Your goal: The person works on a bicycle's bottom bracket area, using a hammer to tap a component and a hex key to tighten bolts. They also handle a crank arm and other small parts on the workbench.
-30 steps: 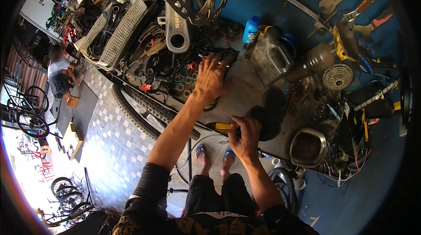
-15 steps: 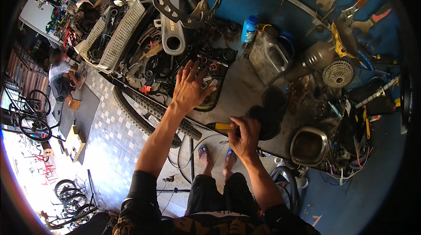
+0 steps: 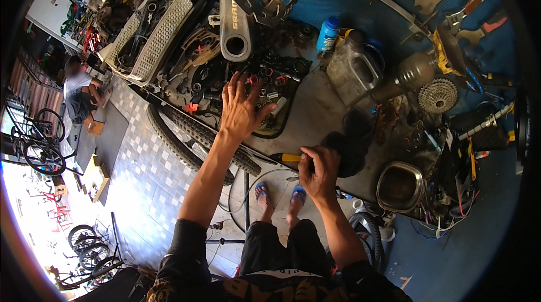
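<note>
My left hand (image 3: 241, 109) is spread, palm down, over a black tray (image 3: 283, 127) of small loose bike parts. Its fingertips reach among metal rings and red pieces (image 3: 281, 80), and a small silver cylinder (image 3: 279, 105) lies beside the thumb. At the bench's front edge, my right hand (image 3: 319, 171) has its fingers curled. Against them lies a yellow-and-black handled tool (image 3: 291, 157); whether they grip it is hidden. Dark cloth-like items (image 3: 345, 152) lie just right of that hand. A grey crank arm (image 3: 235, 31) stands beyond the left hand.
A white perforated basket (image 3: 163, 37) of parts is at the far left. Behind the bench are a blue bottle (image 3: 327, 36), a grimy jug (image 3: 354, 74) and a cassette (image 3: 438, 95). A metal pan (image 3: 399, 186) sits right. Tyres (image 3: 174, 144) hang left; another person (image 3: 79, 90) crouches beyond.
The view has shifted slightly, so the bench things appear moved a little right. My left hand has shifted slightly over the parts; my right hand stays by the yellow-and-black tool.
</note>
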`<state>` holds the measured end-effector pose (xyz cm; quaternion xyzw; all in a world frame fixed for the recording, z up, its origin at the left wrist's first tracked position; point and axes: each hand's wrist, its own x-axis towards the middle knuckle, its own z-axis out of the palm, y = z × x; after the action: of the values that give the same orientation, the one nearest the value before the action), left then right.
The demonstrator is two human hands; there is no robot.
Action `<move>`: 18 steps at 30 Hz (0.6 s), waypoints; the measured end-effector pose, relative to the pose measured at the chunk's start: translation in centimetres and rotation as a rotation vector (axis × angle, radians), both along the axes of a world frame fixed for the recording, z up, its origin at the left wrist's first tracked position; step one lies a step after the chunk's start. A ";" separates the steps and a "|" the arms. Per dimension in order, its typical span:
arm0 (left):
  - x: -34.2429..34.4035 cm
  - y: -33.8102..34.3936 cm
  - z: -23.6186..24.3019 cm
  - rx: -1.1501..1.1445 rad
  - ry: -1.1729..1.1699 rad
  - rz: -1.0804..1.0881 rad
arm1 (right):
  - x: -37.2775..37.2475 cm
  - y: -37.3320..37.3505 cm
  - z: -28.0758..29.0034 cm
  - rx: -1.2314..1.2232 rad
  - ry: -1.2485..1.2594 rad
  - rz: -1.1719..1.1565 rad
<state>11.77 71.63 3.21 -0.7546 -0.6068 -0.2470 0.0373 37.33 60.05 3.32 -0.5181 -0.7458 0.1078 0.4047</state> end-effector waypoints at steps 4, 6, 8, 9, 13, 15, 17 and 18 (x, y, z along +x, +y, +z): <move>0.2 0.4 0.0 -0.010 0.085 0.018 | 0.0 0.0 0.1 0.006 0.012 0.000; 0.1 0.0 0.0 -0.028 0.032 -0.011 | 0.0 0.0 0.1 0.009 0.013 -0.001; -0.2 -0.3 0.2 -0.043 -0.016 -0.014 | -0.1 0.1 0.1 0.003 0.011 -0.007; -0.4 -0.3 0.3 -0.028 -0.038 -0.006 | -0.1 0.1 0.1 0.008 0.009 -0.008; -1.9 1.3 0.9 0.052 -0.018 0.164 | -0.1 0.0 0.1 0.004 0.008 -0.005; -2.7 2.4 1.2 0.025 0.062 0.235 | -0.1 0.0 0.0 0.000 0.005 -0.007; -3.5 3.1 1.6 -0.036 0.091 0.287 | -0.1 0.0 0.0 -0.011 0.002 -0.007; -3.9 3.3 1.7 -0.032 0.120 0.291 | -0.1 0.0 0.0 -0.008 0.000 -0.008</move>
<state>7.84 74.91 4.93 -0.6727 -0.7102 -0.1838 0.0966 37.28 60.07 3.27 -0.5226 -0.7434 0.1089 0.4030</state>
